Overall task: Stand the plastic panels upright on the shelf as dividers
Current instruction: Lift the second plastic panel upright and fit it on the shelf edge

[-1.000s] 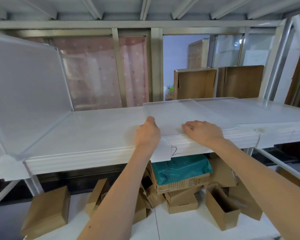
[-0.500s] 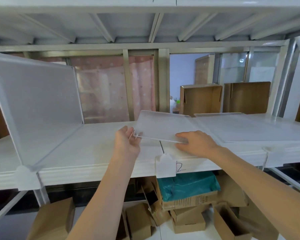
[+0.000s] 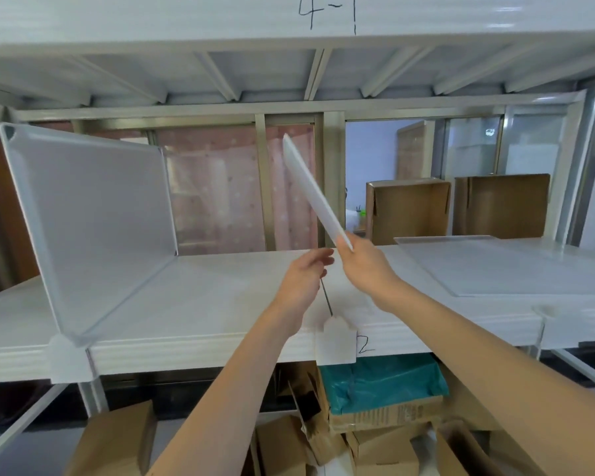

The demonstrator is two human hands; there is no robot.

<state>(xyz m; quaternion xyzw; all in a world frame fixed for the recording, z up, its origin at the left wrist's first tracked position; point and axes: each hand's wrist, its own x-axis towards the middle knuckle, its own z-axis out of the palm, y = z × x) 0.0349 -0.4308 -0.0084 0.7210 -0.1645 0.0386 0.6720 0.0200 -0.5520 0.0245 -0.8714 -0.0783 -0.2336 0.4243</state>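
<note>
Head view: right hand [image 3: 361, 259] pinches the near bottom corner of a plastic panel [image 3: 311, 190], held edge-on and tilted up-left, clear of the shelf [image 3: 220, 304]. Left hand [image 3: 304, 280] is loose, fingers half-open just left of it, touching nothing I can confirm.

Risk: a one-corner grip lets the panel twist or slip; it could miss the white clip [image 3: 335, 341] below the hands.

Standing divider [image 3: 90, 214] is far left, flat panels [image 3: 502, 266] to the right. Cardboard boxes [image 3: 358, 438] lie below; windows are behind.
</note>
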